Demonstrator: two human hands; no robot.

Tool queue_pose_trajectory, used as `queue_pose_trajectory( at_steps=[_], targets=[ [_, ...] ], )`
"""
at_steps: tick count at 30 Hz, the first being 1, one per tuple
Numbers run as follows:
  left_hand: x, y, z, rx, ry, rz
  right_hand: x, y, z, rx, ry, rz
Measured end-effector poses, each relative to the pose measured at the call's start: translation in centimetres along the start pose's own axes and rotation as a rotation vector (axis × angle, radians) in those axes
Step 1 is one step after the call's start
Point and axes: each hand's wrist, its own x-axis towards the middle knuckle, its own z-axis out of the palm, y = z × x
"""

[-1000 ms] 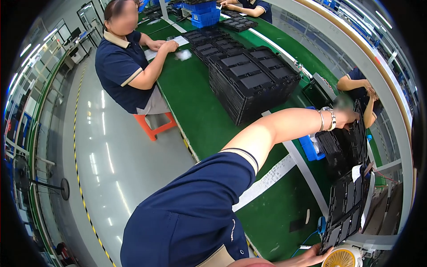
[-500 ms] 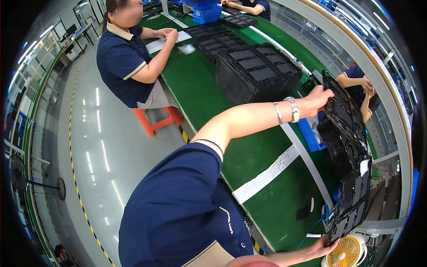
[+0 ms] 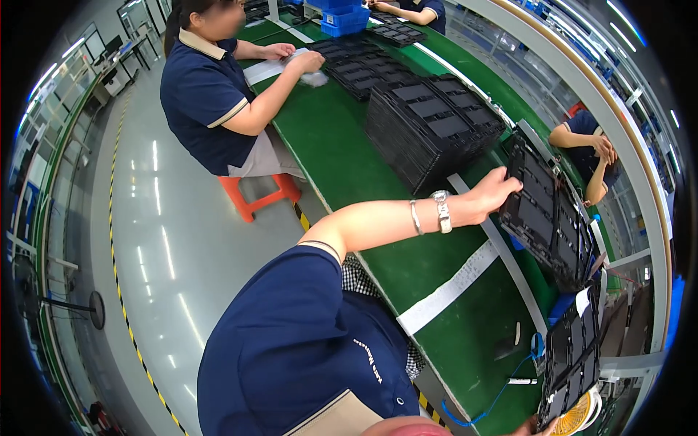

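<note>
My left arm, with a watch and a bracelet at the wrist, reaches across the green table. My left hand (image 3: 493, 196) is closed on the near edge of a black tray (image 3: 539, 200) with rectangular recesses, which is tilted. At the bottom right edge, my right hand (image 3: 544, 429) grips the lower end of another black tray section (image 3: 571, 349), held steeply; most of that hand is cut off or hidden. A white patch (image 3: 582, 301) is on this section's upper end. Whether the two sections are joined I cannot tell.
A tall stack of black trays (image 3: 407, 138) stands on the green table (image 3: 349, 211), with more trays behind it. Left of it, a co-worker (image 3: 211, 87) sits on an orange stool (image 3: 251, 196). A yellow fan (image 3: 582, 414), a blue cord (image 3: 502, 396) and a metal frame (image 3: 640, 145) are at the right.
My left hand has moved nearer and down with its tray, whose recessed face now shows more fully. My right hand has dropped lower with its section. The co-worker's hands have parted.
</note>
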Motion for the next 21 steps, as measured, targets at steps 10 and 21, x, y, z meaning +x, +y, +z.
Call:
queue_pose_trajectory(
  at_steps=[10,21],
  targets=[
    [-8.5,0.2,-3.8,0.021,-0.091,-0.091,7.6,4.9,-1.8,0.096,-0.097,-0.034],
    [-17.9,0.4,-7.8,0.059,-0.025,-0.211,7.4,8.3,14.8,0.650,-0.265,0.674]
  ],
)
